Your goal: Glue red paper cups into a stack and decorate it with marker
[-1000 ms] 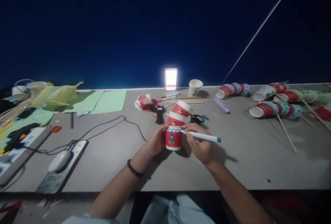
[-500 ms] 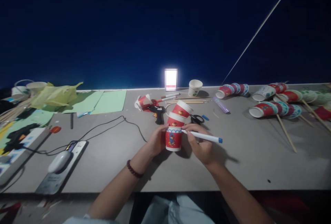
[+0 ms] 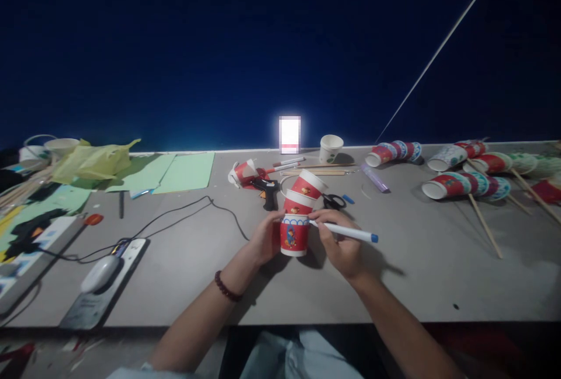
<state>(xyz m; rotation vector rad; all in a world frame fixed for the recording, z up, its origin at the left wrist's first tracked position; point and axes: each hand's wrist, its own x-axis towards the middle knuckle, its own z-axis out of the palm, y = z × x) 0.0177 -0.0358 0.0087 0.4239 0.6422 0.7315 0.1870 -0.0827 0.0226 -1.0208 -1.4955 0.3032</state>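
A chain of red paper cups (image 3: 294,237), one set into another and bending back to the right, stands upright on the table in front of me. Blue scalloped lines run below the rim of the nearest cup. My left hand (image 3: 266,237) is closed round the left side of that cup. In my right hand (image 3: 339,244) is a white marker (image 3: 350,231) with a blue end, its tip at the right edge of the blue line. Behind the cups lie black scissors (image 3: 335,201) and a small blue cap (image 3: 348,198).
On the left are a power strip (image 3: 39,256), a phone (image 3: 94,303) with a white case on it, green paper (image 3: 188,171) and a yellow bag (image 3: 94,163). A black glue gun (image 3: 268,192) lies behind the cups. Decorated cup chains (image 3: 468,185) with sticks lie at right.
The nearest cup has turned slightly leftward in my left hand, its printed figure shifting a little. The marker has moved very slightly to the right.
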